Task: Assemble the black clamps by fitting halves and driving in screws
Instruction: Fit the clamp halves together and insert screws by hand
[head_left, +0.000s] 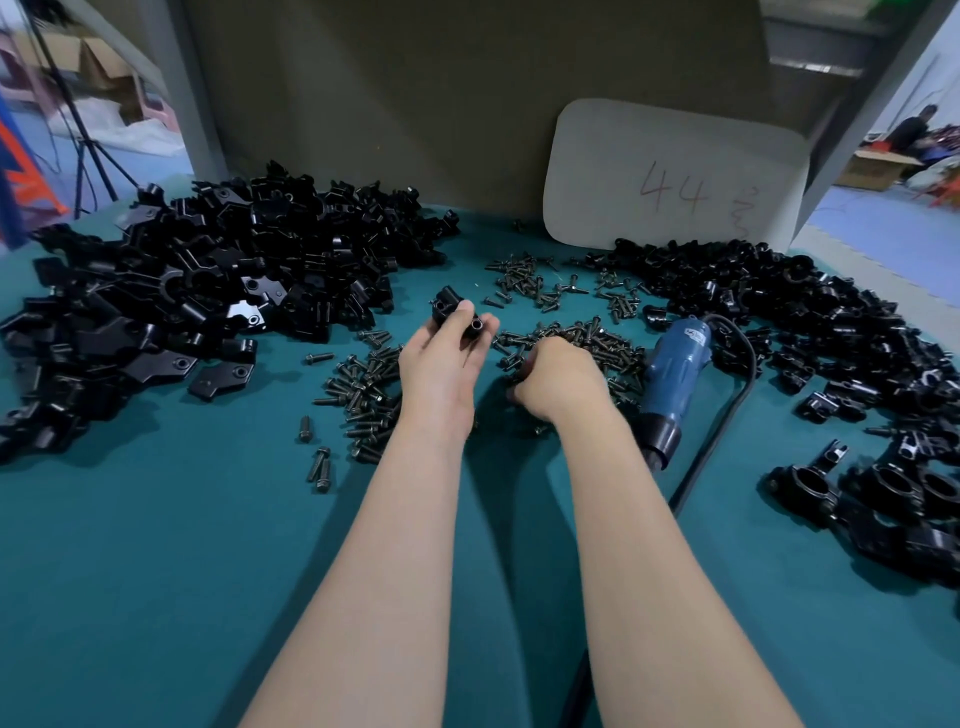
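Left hand (440, 358) holds a black clamp (448, 307); right hand (556, 379) rests on the screw pile (597, 340).

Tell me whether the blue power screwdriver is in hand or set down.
Set down: the blue screwdriver lies on its side on the green table, apart from the right hand.

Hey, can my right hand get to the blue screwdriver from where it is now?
Probably yes. The blue screwdriver lies uncovered on the table just beside the right hand, which rests in the screws; nothing stands between them.
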